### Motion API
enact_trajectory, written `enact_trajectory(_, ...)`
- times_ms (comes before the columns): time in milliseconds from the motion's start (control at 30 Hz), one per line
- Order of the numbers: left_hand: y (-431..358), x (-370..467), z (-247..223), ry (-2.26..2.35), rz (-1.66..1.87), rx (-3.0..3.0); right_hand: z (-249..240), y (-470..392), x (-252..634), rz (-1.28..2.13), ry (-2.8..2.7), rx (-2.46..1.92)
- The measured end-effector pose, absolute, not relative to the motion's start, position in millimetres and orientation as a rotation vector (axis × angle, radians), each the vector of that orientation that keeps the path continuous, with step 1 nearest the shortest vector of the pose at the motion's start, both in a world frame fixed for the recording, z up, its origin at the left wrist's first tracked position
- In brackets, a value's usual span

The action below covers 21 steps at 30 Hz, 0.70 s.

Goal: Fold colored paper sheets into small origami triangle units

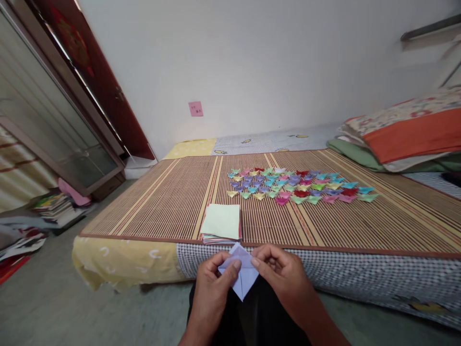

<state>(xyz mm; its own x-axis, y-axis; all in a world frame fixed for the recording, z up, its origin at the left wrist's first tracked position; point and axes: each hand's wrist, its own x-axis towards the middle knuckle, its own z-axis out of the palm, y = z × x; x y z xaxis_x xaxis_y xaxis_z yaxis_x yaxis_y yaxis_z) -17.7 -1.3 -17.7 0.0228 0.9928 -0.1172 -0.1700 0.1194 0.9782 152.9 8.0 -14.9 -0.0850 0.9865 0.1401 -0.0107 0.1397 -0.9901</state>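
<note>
Left hand (pixel 215 281) pinches a part-folded lilac paper (pixel 245 278) in front of the striped mat (pixel 144 206); right hand (pixel 281 269) pinches its right edge; beyond, stacked flat sheets (pixel 221 221) look unfolded; rightward, rows of small folded papers (pixel 305 182) seem finished.

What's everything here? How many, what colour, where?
Bed: one, yellow and checked, middle
Mat: one, tan striped, on bed
Stack: one, pale green top, on mat
Folded papers: dozens, mixed colours, on mat
Bedding: one pile, orange and green, right
Wall: one, white, behind
Note: one, pink, on wall
Rail: one, grey, upper right
Door: one, red, left
Cabinet: one, brownish, left
Books: one pile, colourful, left
Floor: one, grey, below
Paper: one, lilac, front centre
Trousers: one pair, black, bottom centre
Left hand: one, bare, paper's left
Right hand: one, bare, paper's right
</note>
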Motion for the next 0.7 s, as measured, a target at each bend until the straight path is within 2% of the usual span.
enact_trajectory(133, -3.6, -18.2, -19.0, 1.140, 1.155, 1.101, -9.6, 6.8, 153.5, 1.069, -1.429, -1.037)
enact_trajectory(433, -6.0, -17.3, -12.8, 1.174, 1.087, 1.234, -18.8, 7.6, 149.6, 1.355, -1.254, -0.962)
enact_trajectory(700, -8.0, -9.6, -9.3, 1.159, 1.160, 1.089, -20.4, 3.4, 144.1, 1.284, -1.283, -1.047)
